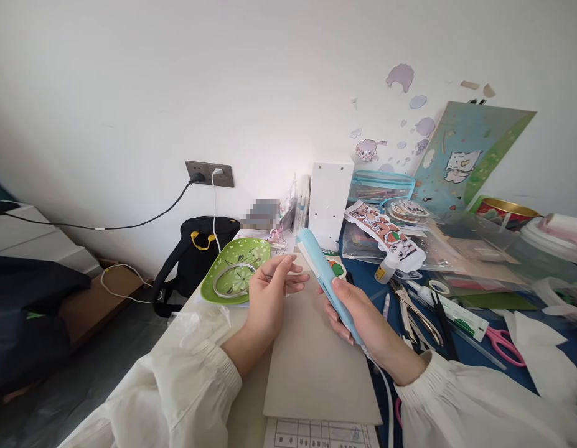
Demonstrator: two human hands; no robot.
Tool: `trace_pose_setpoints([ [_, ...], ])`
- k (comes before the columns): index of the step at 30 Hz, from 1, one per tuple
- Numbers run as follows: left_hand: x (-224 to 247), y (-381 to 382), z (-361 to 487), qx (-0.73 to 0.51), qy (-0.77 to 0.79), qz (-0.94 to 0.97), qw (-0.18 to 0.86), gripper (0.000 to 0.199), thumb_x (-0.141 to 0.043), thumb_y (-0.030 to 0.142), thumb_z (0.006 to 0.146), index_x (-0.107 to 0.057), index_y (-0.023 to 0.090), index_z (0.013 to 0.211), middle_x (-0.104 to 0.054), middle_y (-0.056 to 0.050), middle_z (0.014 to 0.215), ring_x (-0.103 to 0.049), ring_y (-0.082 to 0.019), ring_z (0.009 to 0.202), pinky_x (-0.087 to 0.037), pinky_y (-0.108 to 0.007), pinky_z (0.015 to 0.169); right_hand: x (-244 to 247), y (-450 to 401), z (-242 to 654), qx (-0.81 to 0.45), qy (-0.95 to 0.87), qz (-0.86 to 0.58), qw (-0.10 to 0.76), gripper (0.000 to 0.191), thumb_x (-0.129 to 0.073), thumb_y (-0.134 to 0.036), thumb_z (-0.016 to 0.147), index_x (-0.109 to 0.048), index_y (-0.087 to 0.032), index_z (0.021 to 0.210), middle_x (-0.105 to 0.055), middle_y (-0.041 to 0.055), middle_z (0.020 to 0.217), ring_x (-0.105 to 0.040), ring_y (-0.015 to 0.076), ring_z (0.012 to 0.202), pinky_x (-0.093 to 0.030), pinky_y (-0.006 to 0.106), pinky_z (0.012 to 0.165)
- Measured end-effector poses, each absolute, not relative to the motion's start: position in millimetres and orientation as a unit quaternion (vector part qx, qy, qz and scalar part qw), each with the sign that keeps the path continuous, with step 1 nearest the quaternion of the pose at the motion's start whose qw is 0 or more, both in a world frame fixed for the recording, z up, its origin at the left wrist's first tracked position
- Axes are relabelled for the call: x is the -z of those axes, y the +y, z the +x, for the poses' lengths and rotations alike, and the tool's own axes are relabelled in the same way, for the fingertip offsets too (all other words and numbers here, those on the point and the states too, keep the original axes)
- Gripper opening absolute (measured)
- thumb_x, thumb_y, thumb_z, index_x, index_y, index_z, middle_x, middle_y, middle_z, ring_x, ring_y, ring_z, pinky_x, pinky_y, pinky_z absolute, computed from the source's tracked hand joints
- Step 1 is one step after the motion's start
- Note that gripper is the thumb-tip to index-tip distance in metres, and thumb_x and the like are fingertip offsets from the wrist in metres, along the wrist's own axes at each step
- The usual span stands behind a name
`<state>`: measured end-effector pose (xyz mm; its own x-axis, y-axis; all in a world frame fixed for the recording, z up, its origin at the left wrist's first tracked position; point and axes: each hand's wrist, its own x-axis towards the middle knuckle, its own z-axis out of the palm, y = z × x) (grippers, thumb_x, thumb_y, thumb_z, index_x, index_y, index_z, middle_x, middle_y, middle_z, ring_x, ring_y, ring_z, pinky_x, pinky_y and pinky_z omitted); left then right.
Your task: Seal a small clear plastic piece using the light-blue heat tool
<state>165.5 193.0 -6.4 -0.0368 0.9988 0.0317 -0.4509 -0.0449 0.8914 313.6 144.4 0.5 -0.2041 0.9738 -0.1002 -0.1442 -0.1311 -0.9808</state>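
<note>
My right hand (351, 305) is wrapped round a small light blue hair straightener (320, 264), held tilted with its tip up and to the left. A white cord (384, 376) runs from its lower end down past my wrist. To the left of it, my left hand (272, 289) holds nothing, its fingers loosely apart and a short way from the straightener. Both hands are above a grey board (316, 373), which lies partly over a printed sheet (323, 434). Beside my left hand, a green clover-patterned plate (211, 283) holds a pale ring-shaped item (218, 283).
Hole-punch pliers (414, 317), black tweezers (444, 326), pink-handled scissors (505, 346) and a small bottle (385, 270) lie to the right. A white box (330, 199) stands behind. Crumpled clear plastic (204, 326) is at the table's left edge. A black bag (188, 249) and wall sockets (210, 174) are farther left.
</note>
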Motion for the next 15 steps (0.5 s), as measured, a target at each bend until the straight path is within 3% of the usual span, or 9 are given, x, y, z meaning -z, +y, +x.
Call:
trace_pose_setpoints([
  [15,4.6,189.6,165.0,-0.618,0.372,0.401,0.565,0.023,-0.073,0.037,0.072,-0.067,0.017,0.08,-0.065,0.001,0.068,-0.066,-0.012,0.058,-0.05,-0.02,0.052,2.6,147.3,310.8,-0.594,-0.465,-0.471,0.457,0.048,-0.053,-0.066,0.079,-0.055,-0.018,0.084,-0.051,-0.0059,0.055,-0.034,0.004,0.032,-0.025,0.017,0.03],
])
